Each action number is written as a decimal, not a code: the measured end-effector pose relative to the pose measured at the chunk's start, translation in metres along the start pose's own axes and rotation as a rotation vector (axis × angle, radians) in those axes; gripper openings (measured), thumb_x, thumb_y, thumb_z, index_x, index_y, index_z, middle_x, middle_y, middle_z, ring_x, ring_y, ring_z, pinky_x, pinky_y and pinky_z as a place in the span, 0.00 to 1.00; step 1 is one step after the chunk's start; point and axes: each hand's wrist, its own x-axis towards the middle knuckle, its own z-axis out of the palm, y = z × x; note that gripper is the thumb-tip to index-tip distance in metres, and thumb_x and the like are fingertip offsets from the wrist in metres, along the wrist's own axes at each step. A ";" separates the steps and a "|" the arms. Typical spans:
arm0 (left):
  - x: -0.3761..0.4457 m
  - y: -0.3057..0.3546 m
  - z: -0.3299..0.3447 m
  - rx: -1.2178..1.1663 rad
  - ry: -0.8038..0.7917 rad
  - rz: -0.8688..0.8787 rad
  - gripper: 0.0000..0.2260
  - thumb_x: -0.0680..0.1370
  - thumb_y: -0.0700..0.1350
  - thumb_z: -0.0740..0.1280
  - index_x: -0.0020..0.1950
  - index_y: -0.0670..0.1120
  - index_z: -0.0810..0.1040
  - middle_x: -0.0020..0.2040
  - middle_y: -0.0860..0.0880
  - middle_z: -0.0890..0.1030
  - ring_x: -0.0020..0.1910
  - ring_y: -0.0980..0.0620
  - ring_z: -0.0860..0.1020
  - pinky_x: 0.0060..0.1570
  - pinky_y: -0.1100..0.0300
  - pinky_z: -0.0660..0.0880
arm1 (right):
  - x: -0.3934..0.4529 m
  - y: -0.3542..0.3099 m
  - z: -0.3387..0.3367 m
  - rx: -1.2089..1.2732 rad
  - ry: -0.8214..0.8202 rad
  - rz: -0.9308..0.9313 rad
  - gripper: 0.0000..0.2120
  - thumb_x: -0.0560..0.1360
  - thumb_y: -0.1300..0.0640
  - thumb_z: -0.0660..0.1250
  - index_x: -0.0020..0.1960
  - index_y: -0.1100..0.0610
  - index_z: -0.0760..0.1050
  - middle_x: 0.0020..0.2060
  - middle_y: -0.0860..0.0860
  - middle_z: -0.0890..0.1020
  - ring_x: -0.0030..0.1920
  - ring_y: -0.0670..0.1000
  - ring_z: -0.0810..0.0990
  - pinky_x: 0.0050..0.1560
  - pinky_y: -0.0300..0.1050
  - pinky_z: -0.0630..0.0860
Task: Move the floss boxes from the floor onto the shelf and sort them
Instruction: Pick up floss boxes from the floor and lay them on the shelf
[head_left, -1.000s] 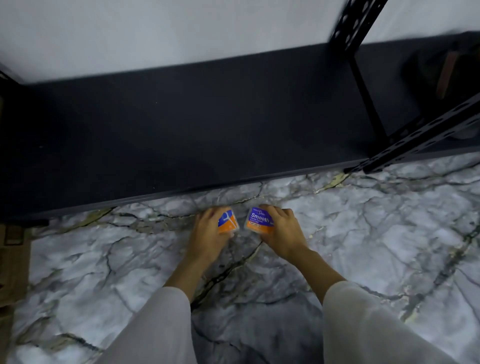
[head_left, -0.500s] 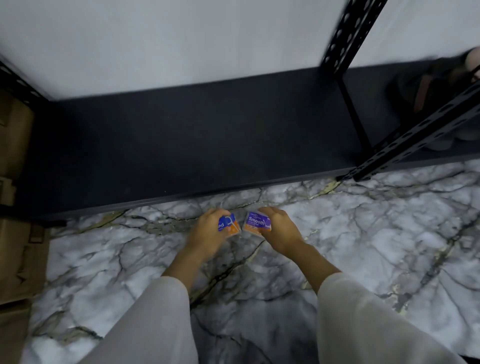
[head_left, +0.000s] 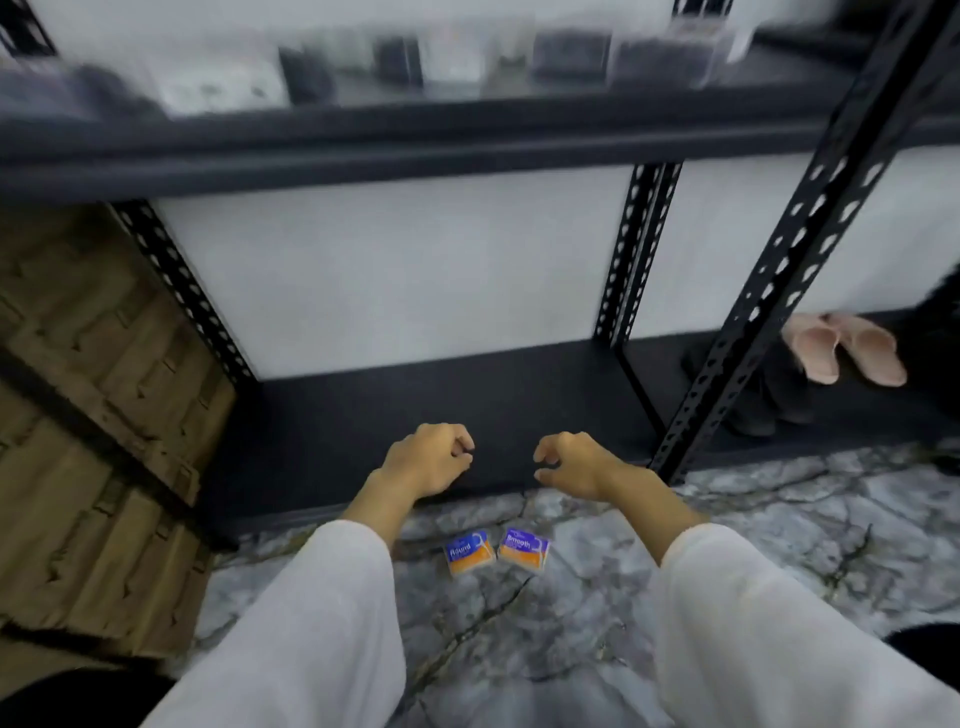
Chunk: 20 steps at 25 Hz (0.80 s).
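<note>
Floss boxes lie flat on the marble floor (head_left: 753, 525) near the middle of the view, just in front of the dark bottom shelf (head_left: 426, 395): the "Round" box (head_left: 469, 552) and, touching or almost touching it at its 3 o'clock side, the "Smooth" box (head_left: 523, 550), both orange with a blue band at the top. Neither box is held. Up at 12 o'clock from them, both hands hang over the front edge of the bottom shelf, well clear of the boxes. The left hand (head_left: 428, 460) has its fingers curled loosely toward the palm and grasps nothing; the right hand (head_left: 574, 465), at 3 o'clock from the left and apart from it, is likewise loosely curled and empty. White sleeves (head_left: 322, 613) cover both forearms. The black shelf frame shows a perforated upright (head_left: 810, 223) slanting from the right hand's 3 o'clock side up toward 1 o'clock. An upper shelf (head_left: 467, 135) crosses the top of the view, carrying blurred items that cannot be made out. A pair of pink slippers (head_left: 844, 348) rests on the bottom shelf at 2 o'clock from the hands, and stacked brown cardboard (head_left: 93, 415) stands at 9 o'clock.
</note>
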 end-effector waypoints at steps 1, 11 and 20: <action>-0.010 0.010 -0.016 0.022 -0.002 0.009 0.10 0.79 0.51 0.63 0.58 0.54 0.77 0.58 0.54 0.80 0.56 0.50 0.77 0.57 0.53 0.73 | -0.011 -0.009 -0.016 -0.026 0.009 -0.017 0.14 0.77 0.53 0.65 0.61 0.57 0.74 0.58 0.54 0.78 0.57 0.55 0.77 0.56 0.46 0.73; -0.091 0.085 -0.152 0.208 0.157 0.087 0.11 0.78 0.53 0.64 0.58 0.52 0.77 0.61 0.50 0.77 0.56 0.47 0.77 0.56 0.54 0.73 | -0.102 -0.104 -0.152 -0.147 0.229 -0.150 0.15 0.77 0.51 0.63 0.63 0.54 0.73 0.61 0.55 0.75 0.58 0.56 0.76 0.61 0.49 0.72; -0.145 0.089 -0.244 0.229 0.380 0.080 0.10 0.78 0.54 0.63 0.56 0.53 0.78 0.59 0.50 0.78 0.55 0.48 0.78 0.56 0.51 0.74 | -0.130 -0.180 -0.208 -0.196 0.347 -0.262 0.13 0.78 0.51 0.63 0.61 0.54 0.73 0.61 0.54 0.74 0.57 0.55 0.76 0.60 0.50 0.73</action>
